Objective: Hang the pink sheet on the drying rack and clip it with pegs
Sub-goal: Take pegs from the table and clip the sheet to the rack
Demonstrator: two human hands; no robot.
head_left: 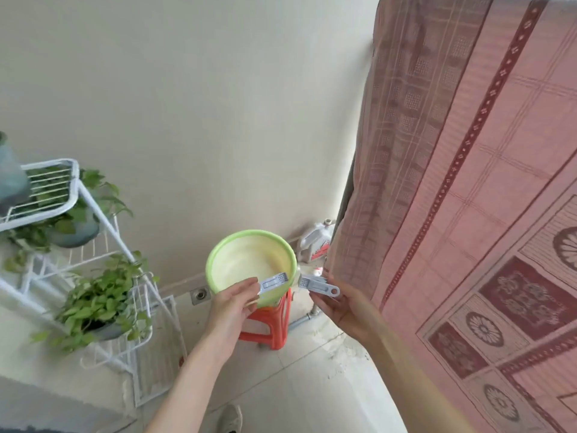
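While the pink patterned cotton sheet (468, 182) already hangs draped down the right of the view, its long axis running from the hidden top bar toward the floor, I stand at the pegging step with one peg in each hand. My left hand (232, 304) pinches the tail of a pale grey plastic clothes peg (272, 282) between thumb and fingers, the peg's long axis lying nearly level and its ridged jaw end pointing right, over the lime-green plastic basin (249, 264) on the orange plastic stool (274, 323). My right hand (338, 307) holds a second grey plastic peg (318, 285), fingers curled beneath it, its jaw end pointing left toward the first peg and its looped tail toward the sheet. The two pegs lie near one another, tips apart. The drying rack's bar itself is not visible. I judge the next move calls for raising a peg to the sheet's top fold, turning its jaws downward, and squeezing the tail to open them.
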